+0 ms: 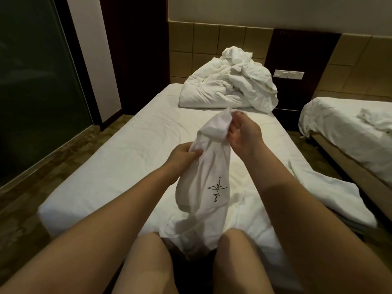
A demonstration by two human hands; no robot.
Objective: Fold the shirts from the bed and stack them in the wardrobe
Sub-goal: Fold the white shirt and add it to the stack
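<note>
bed: white fitted sheet, lightly creased; it carries everything in play, and the person's bare legs show at its foot edge.
second bed: stands apart past the right edge, with rumpled white linen on it.
duvet: heaped in a crumpled mound at the head end.
loose white cloth: lies along the right edge near the foot; cannot tell whether it is another shirt or bedding.
shirt: white, bunched into a long hanging twist and lifted over the foot half of the bed, its lower end trailing onto the sheet between the knees.
left hand: fingers curled around a gathered fold on the shirt's left side, gripping it.
right hand: palm turned up, fingertips pinching the topmost bit of fabric.
step: likely sorting out 1 shirt before folding, hunting for a collar or shoulder seam; nothing looks folded yet, and no wardrobe is in view.
next move: probably needs the 2 hands to find matching corners, shake the twist out and lay it flat on the bare sheet.
print: thin black script in 2 crossing lines on the shirt's front; too fine to read, no brand made out.
</note>
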